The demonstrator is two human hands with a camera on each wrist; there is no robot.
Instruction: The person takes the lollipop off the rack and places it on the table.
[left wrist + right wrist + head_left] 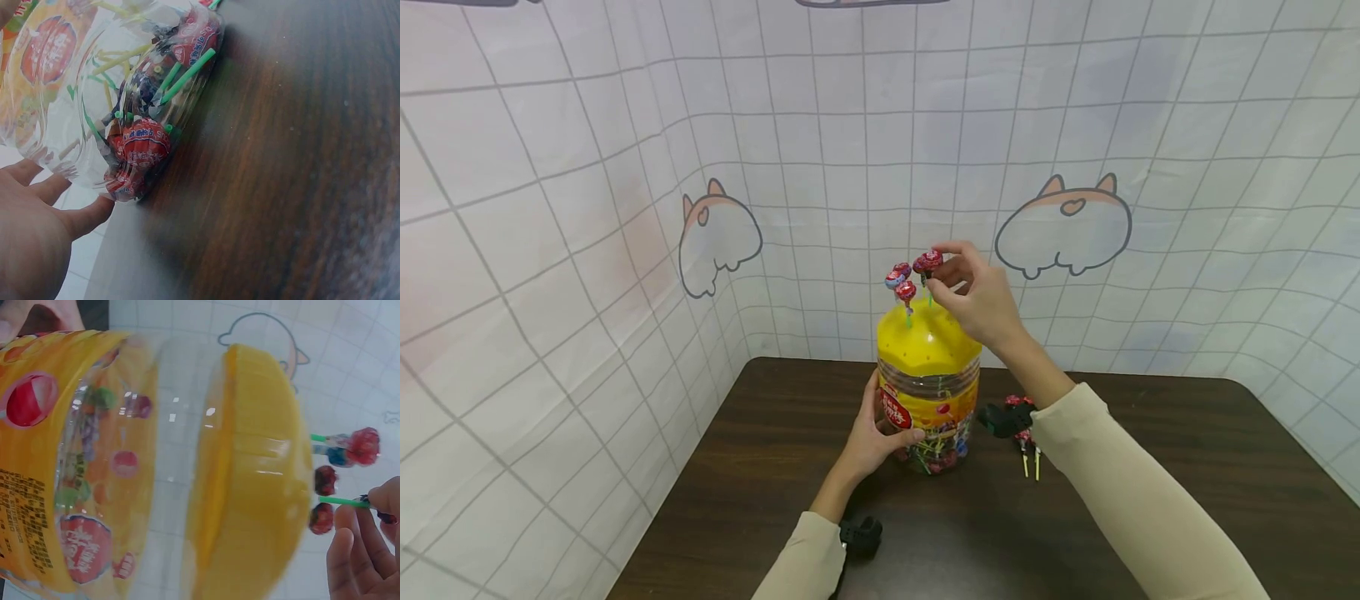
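Note:
A clear plastic candy jar (934, 433) with a yellow lid (925, 346) stands on the table, with wrapped lollipops visible inside. My left hand (871, 442) grips its lower left side, thumb across the front; in the left wrist view its fingertips touch the clear wall near the base. Over the lid, my right hand (981, 300) pinches a lollipop by its wrapped head. That lollipop's green stick (342, 501) points toward the lid's top. Several other lollipops stand upright in the lid, among them a red one (906, 292) at the front.
Loose lollipops (1024, 442) with pale yellow sticks lie on the dark wooden table (797, 417), right of the jar, partly covered by the right wrist and its black camera (1000, 419). A white grid-patterned cloth (820, 200) hangs behind and at the sides.

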